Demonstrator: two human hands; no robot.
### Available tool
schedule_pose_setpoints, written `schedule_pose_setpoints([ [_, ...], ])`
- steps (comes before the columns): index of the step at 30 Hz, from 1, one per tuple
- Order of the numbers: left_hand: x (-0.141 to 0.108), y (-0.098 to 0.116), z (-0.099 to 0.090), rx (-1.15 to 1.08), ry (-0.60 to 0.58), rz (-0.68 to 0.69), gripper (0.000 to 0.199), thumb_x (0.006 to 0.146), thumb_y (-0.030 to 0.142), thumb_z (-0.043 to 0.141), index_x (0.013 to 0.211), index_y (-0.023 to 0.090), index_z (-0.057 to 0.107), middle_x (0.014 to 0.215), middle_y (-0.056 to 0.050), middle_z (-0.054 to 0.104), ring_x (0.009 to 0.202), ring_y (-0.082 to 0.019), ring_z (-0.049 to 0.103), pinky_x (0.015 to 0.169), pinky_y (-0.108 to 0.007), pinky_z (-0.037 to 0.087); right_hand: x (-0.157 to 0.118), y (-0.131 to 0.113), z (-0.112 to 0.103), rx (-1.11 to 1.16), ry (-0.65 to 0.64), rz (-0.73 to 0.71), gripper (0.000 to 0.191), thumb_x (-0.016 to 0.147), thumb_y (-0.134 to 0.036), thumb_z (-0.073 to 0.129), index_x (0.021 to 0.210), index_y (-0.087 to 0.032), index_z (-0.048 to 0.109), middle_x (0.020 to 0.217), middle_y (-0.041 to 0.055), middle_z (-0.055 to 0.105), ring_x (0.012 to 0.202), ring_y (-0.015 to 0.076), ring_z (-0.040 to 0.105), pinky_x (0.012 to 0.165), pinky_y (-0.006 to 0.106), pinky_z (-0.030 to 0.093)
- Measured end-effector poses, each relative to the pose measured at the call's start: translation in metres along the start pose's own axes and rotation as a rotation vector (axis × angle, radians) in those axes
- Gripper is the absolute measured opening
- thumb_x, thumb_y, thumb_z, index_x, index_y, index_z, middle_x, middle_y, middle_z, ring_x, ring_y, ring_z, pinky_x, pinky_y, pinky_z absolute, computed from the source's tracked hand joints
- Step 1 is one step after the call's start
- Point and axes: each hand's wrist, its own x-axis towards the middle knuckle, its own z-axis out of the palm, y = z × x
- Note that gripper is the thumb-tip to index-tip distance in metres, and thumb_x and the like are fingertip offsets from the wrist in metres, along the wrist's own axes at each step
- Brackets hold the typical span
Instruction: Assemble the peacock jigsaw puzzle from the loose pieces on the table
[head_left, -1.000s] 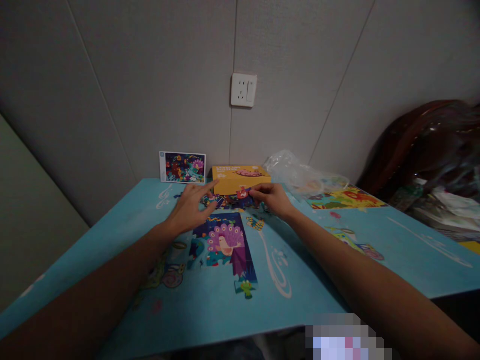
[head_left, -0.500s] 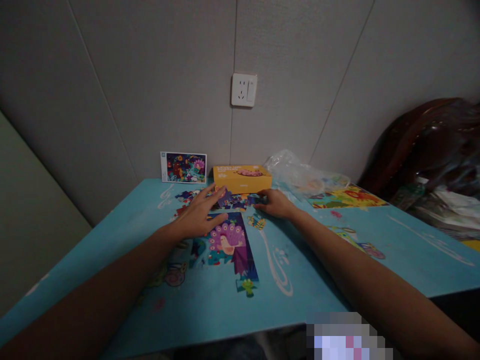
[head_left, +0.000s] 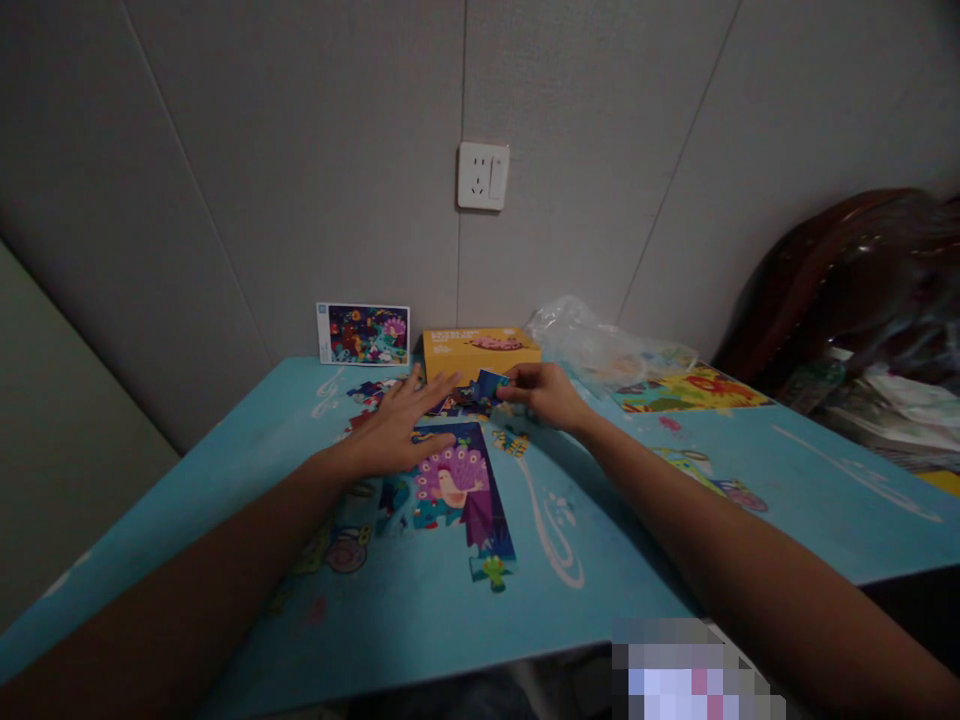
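Note:
Between the thumb and fingers of my right hand [head_left: 545,394] is a dark blue jigsaw piece [head_left: 487,386], lifted and tilted in front of the yellow box. My left hand [head_left: 401,425] lies with fingers spread over loose jigsaw pieces [head_left: 365,392] and the top left of the joined puzzle section. That joined puzzle section [head_left: 456,482] shows a purple peacock, with a green frog on its lowest piece. My left hand hides part of both the section and the loose pieces. Several more pieces lie between my hands, before the box.
A yellow box [head_left: 480,352] stands by the wall, beside a picture card [head_left: 364,334] leaning upright. Right of it are a clear plastic bag [head_left: 592,345] and a bright lion picture [head_left: 694,388]. The blue tablecloth [head_left: 600,560] is printed with cartoon figures. A dark chair [head_left: 847,270] stands right.
My right hand has picked up a dark blue jigsaw piece from the pile and tilted it up. My left hand has stayed nearly in place, fingers spread. The view has shifted slightly.

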Motion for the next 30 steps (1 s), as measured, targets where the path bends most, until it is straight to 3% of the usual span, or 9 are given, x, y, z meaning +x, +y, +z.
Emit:
schedule_pose_setpoints([
  [3, -0.002, 0.016, -0.002, -0.029, -0.062, 0.184, 0.077, 0.092, 0.054, 0.048, 0.156, 0.028, 0.015, 0.162, -0.011, 0.018, 0.149, -0.034, 0.011, 0.117, -0.056, 0.017, -0.005, -0.011, 0.002, 0.254, -0.131, -0.072, 0.034, 0.072, -0.048, 0.071, 0.068, -0.015, 0.061, 0.061, -0.0015, 0.057, 0.054, 0.0097, 0.048, 0.054, 0.024, 0.038],
  [5, -0.002, 0.021, -0.001, -0.02, -0.058, 0.207, 0.076, 0.091, 0.052, 0.05, 0.155, 0.025, 0.019, 0.161, -0.012, 0.019, 0.149, -0.033, 0.014, 0.118, -0.055, 0.015, -0.006, -0.013, -0.005, 0.231, -0.187, -0.076, 0.037, 0.073, -0.051, 0.069, 0.068, -0.015, 0.062, 0.062, -0.0002, 0.06, 0.055, 0.0102, 0.05, 0.054, 0.024, 0.038],
  [9, 0.002, 0.018, 0.002, 0.043, -0.006, 0.066, 0.074, 0.092, 0.052, 0.046, 0.154, 0.019, 0.024, 0.16, -0.016, 0.021, 0.149, -0.033, 0.015, 0.118, -0.054, 0.015, -0.003, 0.004, -0.035, -0.388, -0.051, 0.165, 0.029, 0.079, -0.044, 0.065, 0.09, -0.018, 0.072, 0.082, 0.0051, 0.071, 0.065, 0.0139, 0.06, 0.059, 0.025, 0.042],
  [13, 0.005, 0.0, 0.007, 0.111, 0.068, -0.18, 0.074, 0.092, 0.055, 0.042, 0.153, 0.015, 0.028, 0.154, -0.018, 0.035, 0.148, -0.037, 0.012, 0.115, -0.06, 0.017, -0.001, 0.028, -0.057, -0.501, -0.115, 0.266, 0.039, 0.057, -0.043, 0.084, 0.085, -0.017, 0.076, 0.077, 0.0077, 0.072, 0.067, 0.0208, 0.064, 0.059, 0.028, 0.044],
  [16, 0.005, -0.012, 0.012, 0.117, 0.028, -0.314, 0.076, 0.091, 0.062, 0.037, 0.152, 0.016, 0.031, 0.15, -0.016, 0.043, 0.147, -0.044, 0.007, 0.111, -0.068, 0.017, -0.001, 0.035, -0.057, -0.5, -0.142, 0.275, 0.037, 0.053, -0.041, 0.085, 0.081, -0.017, 0.076, 0.076, 0.0064, 0.072, 0.068, 0.0211, 0.064, 0.06, 0.028, 0.044],
  [20, 0.004, -0.017, 0.017, 0.142, -0.017, -0.398, 0.082, 0.088, 0.071, 0.033, 0.153, 0.021, 0.028, 0.152, -0.018, 0.039, 0.144, -0.051, 0.01, 0.107, -0.072, 0.019, 0.001, 0.036, -0.054, -0.448, -0.11, 0.28, 0.027, 0.057, -0.036, 0.083, 0.075, -0.017, 0.076, 0.072, 0.0058, 0.071, 0.066, 0.0193, 0.063, 0.06, 0.028, 0.043],
  [25, 0.005, -0.015, 0.015, 0.165, 0.056, -0.455, 0.081, 0.089, 0.068, 0.038, 0.154, 0.024, 0.023, 0.154, -0.023, 0.032, 0.143, -0.052, 0.015, 0.104, -0.071, 0.025, 0.003, 0.037, -0.06, -0.289, 0.022, 0.274, 0.02, 0.069, -0.035, 0.072, 0.066, -0.016, 0.073, 0.062, 0.004, 0.067, 0.058, 0.0143, 0.055, 0.056, 0.026, 0.039],
  [27, 0.005, -0.014, 0.011, 0.134, 0.096, -0.431, 0.082, 0.088, 0.066, 0.043, 0.155, 0.024, 0.02, 0.156, -0.022, 0.029, 0.144, -0.051, 0.013, 0.105, -0.071, 0.025, 0.004, 0.035, -0.058, -0.195, 0.091, 0.258, 0.028, 0.073, -0.04, 0.068, 0.069, -0.013, 0.071, 0.06, 0.0039, 0.064, 0.055, 0.0126, 0.051, 0.054, 0.026, 0.038],
  [30, 0.003, -0.006, 0.005, 0.048, 0.09, -0.247, 0.081, 0.09, 0.058, 0.047, 0.156, 0.026, 0.013, 0.159, -0.014, 0.026, 0.146, -0.046, 0.008, 0.11, -0.067, 0.021, 0.003, 0.024, -0.043, -0.046, 0.147, 0.211, 0.041, 0.078, -0.052, 0.062, 0.077, -0.012, 0.069, 0.063, 0.0034, 0.062, 0.052, 0.0103, 0.047, 0.051, 0.025, 0.037],
])
